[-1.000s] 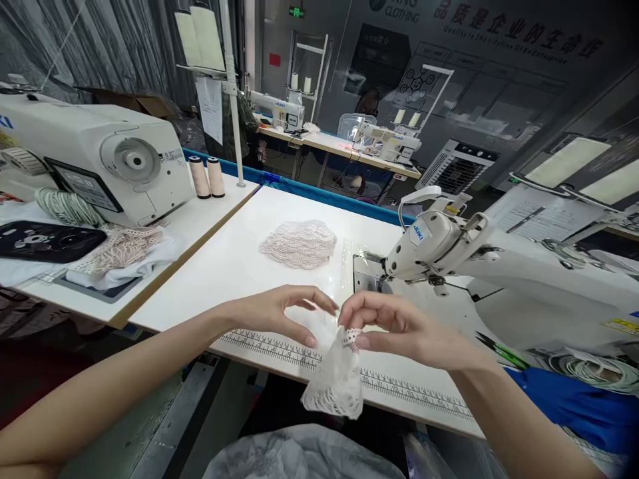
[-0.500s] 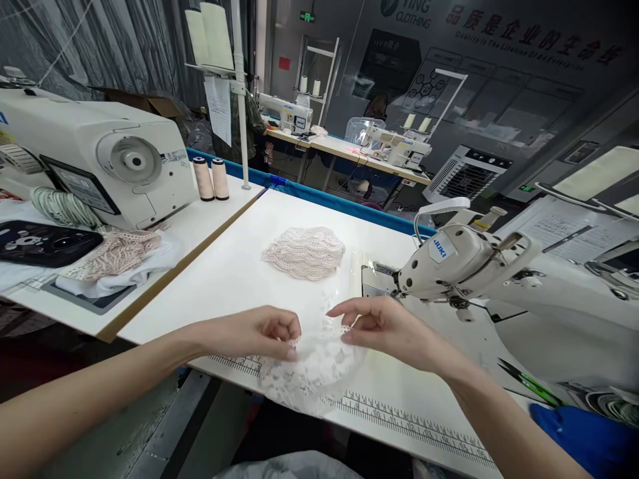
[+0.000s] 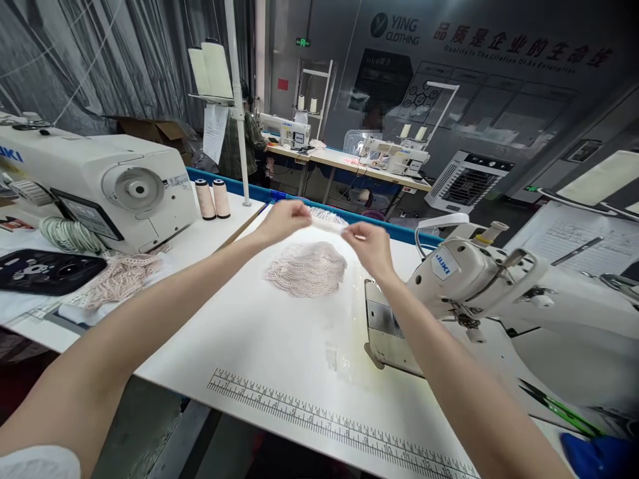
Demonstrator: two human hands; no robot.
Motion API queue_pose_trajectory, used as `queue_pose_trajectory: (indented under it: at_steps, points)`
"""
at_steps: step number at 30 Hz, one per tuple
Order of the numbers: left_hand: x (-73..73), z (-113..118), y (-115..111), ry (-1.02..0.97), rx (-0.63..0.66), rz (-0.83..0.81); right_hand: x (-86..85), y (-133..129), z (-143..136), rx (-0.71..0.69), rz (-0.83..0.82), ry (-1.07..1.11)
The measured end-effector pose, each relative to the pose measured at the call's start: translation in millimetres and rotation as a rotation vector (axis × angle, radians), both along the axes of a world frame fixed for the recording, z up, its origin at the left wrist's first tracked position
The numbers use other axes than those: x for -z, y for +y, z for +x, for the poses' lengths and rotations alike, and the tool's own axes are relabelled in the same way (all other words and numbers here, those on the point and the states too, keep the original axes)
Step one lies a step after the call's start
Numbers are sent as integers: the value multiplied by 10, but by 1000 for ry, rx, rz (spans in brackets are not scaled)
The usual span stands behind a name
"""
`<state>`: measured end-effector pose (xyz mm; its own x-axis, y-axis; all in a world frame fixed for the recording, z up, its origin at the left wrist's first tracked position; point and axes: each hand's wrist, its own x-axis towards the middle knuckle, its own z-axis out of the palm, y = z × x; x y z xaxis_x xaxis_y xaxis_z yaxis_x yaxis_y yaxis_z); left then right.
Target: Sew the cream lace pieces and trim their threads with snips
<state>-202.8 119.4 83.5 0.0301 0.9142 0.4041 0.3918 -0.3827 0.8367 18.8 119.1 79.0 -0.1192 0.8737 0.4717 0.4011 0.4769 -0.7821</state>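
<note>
Both arms reach out over the white table. My left hand [image 3: 285,221] pinches one end of a piece of white lace [image 3: 327,219], and my right hand [image 3: 368,247] pinches the other end. The lace is stretched between them near the table's far side. Just below it on the tabletop lies a flat pile of pale pink lace [image 3: 307,269], layered in wavy rows. To the right of my right hand stands a JUKI sewing machine [image 3: 459,269] with its metal plate [image 3: 387,319].
A second sewing machine [image 3: 124,186] stands left, near two thread cones [image 3: 212,198], a black phone [image 3: 50,271] and a lace bundle [image 3: 122,276]. Green-handled snips [image 3: 564,407] lie right. A printed ruler [image 3: 319,419] runs along the front edge. People sit at machines behind.
Both hands have moved forward, away from my body, carrying the white lace from the front edge to beyond the pink pile. The lace is now drawn out between them.
</note>
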Motion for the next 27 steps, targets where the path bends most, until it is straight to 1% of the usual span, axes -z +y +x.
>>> queue_pose_trajectory:
  at_steps: [2, 4, 6, 8, 12, 14, 16, 18, 20, 22, 24, 27]
  points:
    - [283, 3, -133, -3, 53, -75, 268, -111, 51, -21, -41, 14]
    - [502, -1, -269, -18, 96, -129, 491, -210, 76, -34, -67, 52]
    - [616, -5, -371, -35, 130, -150, 636, -281, 79, -40, -77, 96]
    - [644, -8, -433, -41, 145, -155, 707, -331, 73, -48, -88, 128]
    - [617, -29, -502, 18, 142, -163, 716, -430, 100, -91, -154, 151]
    - [619, -49, -532, 67, 139, -168, 687, -457, 137, -101, -186, 158]
    - [633, -66, -557, 118, 127, -170, 640, -419, 171, -79, -192, 172]
    - [648, -75, -575, 176, 100, -156, 576, -290, 178, -46, -177, 180]
    - [655, -79, -586, 247, 63, -126, 505, -80, 145, -57, -177, 163]
    - [650, -91, -603, 315, 8, -88, 441, 159, 72, -108, -230, 110]
    - [638, -127, -653, 362, -63, -54, 401, 366, -25, -186, -323, 42]
    - [624, -225, -856, 432, -145, 1, 398, 535, -171, -314, -458, -28]
